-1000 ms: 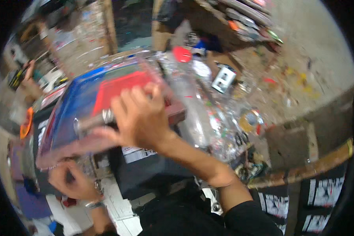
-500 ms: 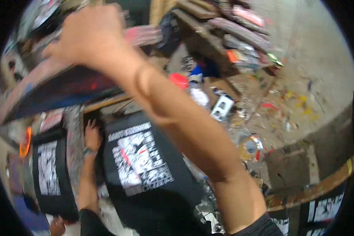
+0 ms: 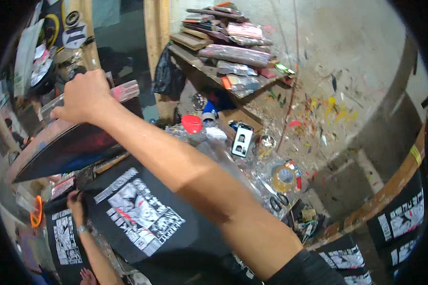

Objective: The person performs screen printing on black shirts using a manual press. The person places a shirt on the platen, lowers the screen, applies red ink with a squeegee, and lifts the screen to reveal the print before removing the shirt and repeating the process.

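My right arm reaches across to the upper left. There my right hand is closed over the top edge of a tilted, raised screen-printing frame, its underside dark with red and blue stains. Below the frame lies a black shirt bearing a white print with red strokes. My left hand, with a band at the wrist, is beside the shirt's left edge, fingers seemingly apart. Left of it is a second printed black shirt. Another person's hand shows at the bottom edge.
Scissors, a tape roll and a white card lie to the right. A red lid-like thing is farther back. Stacked boards and wrapped packs fill a corner shelf. Printed black shirts lie at lower right.
The view has shifted, and the scene sits farther left. My right hand stays on the frame, lower in the picture. My left hand has moved left and nearer, along the shirt's side.
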A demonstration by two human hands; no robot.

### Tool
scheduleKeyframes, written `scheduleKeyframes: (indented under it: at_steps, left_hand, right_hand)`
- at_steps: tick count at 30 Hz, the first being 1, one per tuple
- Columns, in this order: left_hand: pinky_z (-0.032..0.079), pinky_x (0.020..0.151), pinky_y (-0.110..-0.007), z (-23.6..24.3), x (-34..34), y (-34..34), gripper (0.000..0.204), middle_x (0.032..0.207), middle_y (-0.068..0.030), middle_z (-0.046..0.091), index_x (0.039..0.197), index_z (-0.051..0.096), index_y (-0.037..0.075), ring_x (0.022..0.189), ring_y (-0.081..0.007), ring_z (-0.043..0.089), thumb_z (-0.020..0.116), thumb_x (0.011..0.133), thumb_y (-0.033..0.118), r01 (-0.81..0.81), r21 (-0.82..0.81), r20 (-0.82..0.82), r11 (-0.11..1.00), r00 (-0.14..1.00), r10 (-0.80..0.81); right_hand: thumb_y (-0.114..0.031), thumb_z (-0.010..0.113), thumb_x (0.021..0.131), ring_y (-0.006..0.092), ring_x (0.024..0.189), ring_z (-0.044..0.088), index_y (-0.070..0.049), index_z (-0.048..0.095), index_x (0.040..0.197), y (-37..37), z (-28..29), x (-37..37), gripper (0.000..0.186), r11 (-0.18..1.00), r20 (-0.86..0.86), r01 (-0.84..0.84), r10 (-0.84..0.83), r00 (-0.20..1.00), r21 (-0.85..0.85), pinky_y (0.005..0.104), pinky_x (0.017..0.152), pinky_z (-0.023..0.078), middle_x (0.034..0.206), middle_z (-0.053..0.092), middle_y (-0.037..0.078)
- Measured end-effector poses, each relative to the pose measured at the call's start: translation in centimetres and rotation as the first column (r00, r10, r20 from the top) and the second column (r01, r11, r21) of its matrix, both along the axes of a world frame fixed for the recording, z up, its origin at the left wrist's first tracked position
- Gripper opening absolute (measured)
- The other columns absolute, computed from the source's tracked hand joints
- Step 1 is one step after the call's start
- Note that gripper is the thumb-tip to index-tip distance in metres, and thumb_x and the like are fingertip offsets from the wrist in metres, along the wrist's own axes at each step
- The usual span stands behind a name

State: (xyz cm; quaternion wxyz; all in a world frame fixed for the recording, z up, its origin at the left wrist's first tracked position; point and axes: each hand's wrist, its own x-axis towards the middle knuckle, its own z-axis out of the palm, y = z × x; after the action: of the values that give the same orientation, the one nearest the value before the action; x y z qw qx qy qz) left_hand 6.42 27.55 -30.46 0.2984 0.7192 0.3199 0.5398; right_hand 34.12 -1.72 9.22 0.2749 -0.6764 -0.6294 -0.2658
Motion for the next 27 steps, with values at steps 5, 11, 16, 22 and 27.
scheduleKeyframes:
  at_steps: [5,11,16,22,27]
  left_hand:
    - [0.052,0.089,-0.04,11.3,-38.5,-1.0,0.025,0.109,-0.0161,0.07,0.115,0.065,-0.002,0.102,-0.0258,0.065,0.071,0.096,0.012,-0.596,0.287,-0.065,0.75,0.769,0.636]
    - [0.044,0.108,-0.045,8.8,-2.1,-27.1,0.048,0.141,-0.0199,0.054,0.138,0.053,0.004,0.132,-0.0339,0.05,0.063,0.093,0.016,-0.103,0.314,-0.433,0.944,0.869,0.239]
    - [0.027,0.124,-0.054,3.8,15.2,-48.5,0.059,0.16,-0.0143,0.044,0.148,0.052,0.012,0.152,-0.0323,0.037,0.063,0.094,0.031,0.743,0.204,-0.545,0.637,0.627,-0.557]
    - [0.027,0.121,-0.059,-0.4,6.2,-41.6,0.051,0.133,-0.0082,0.067,0.131,0.066,0.008,0.143,-0.0282,0.048,0.073,0.09,0.038,0.661,0.093,-0.753,0.745,0.536,-0.382]
    - [0.022,0.12,-0.065,1.0,-2.9,-32.2,0.074,0.161,-0.0144,0.043,0.15,0.055,0.02,0.151,-0.0347,0.035,0.073,0.087,0.054,0.307,0.086,-0.857,0.948,0.508,-0.087]
  right_hand:
    - [-0.075,0.059,0.084,0.0358,0.096,0.076,-0.005,0.082,0.098,-1.0,4.3,-2.9,0.075,0.992,0.015,-0.057,0.055,0.998,0.113,0.0472,0.086,0.057,0.1,0.078,0.02]
    - [-0.076,0.057,0.088,0.0437,0.093,0.074,0.001,0.079,0.091,0.2,2.9,1.5,0.08,0.982,0.106,0.185,-0.181,0.978,-0.028,0.0519,0.085,0.058,0.094,0.075,0.026]
    - [-0.075,0.056,0.089,0.0466,0.099,0.072,0.004,0.078,0.093,-0.9,3.3,-2.3,0.082,0.995,0.031,0.096,-0.095,0.995,-0.027,0.0523,0.088,0.057,0.1,0.074,0.029]
    - [-0.072,0.057,0.09,0.0469,0.101,0.072,0.005,0.077,0.098,-2.2,3.2,0.2,0.08,0.999,0.039,0.009,-0.007,0.999,-0.053,0.052,0.09,0.057,0.103,0.073,0.031]
    - [-0.071,0.053,0.092,0.0433,0.115,0.068,0.001,0.075,0.113,0.7,3.8,1.2,0.078,0.999,0.088,-0.03,0.033,0.996,-0.034,0.0515,0.1,0.053,0.12,0.071,0.026]
